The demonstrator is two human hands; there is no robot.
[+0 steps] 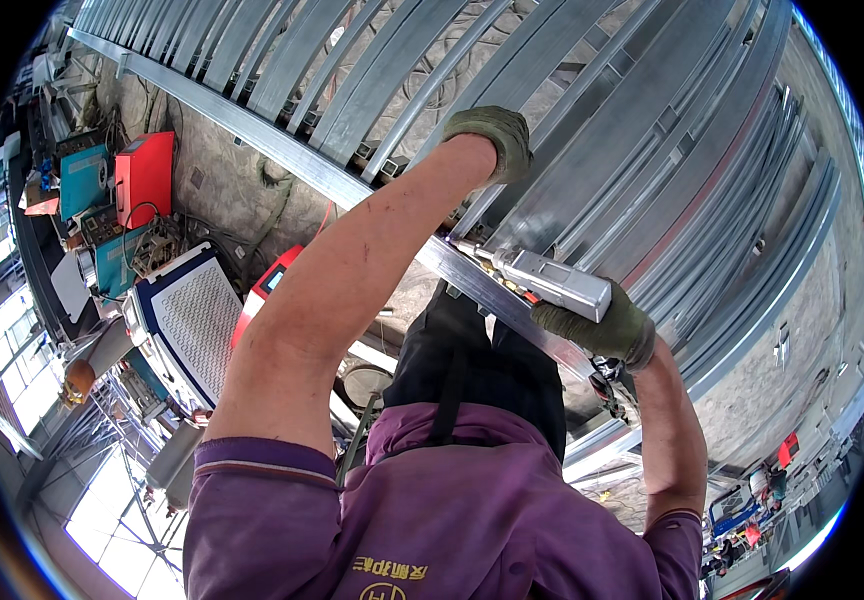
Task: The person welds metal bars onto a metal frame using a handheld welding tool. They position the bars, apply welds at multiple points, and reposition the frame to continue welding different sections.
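My left hand, in a green work glove, presses down on a galvanized steel bar of a frame of several parallel steel bars. My right hand, also gloved, grips a silver hand-held welding gun. The gun's nozzle tip touches a long steel cross rail just below my left hand. My purple shirt and dark trousers fill the lower middle of the view.
On the concrete floor at left stand a red machine box, teal boxes and a white and blue cabinet with a perforated panel. Cables lie under the frame. More steel rails curve along the right.
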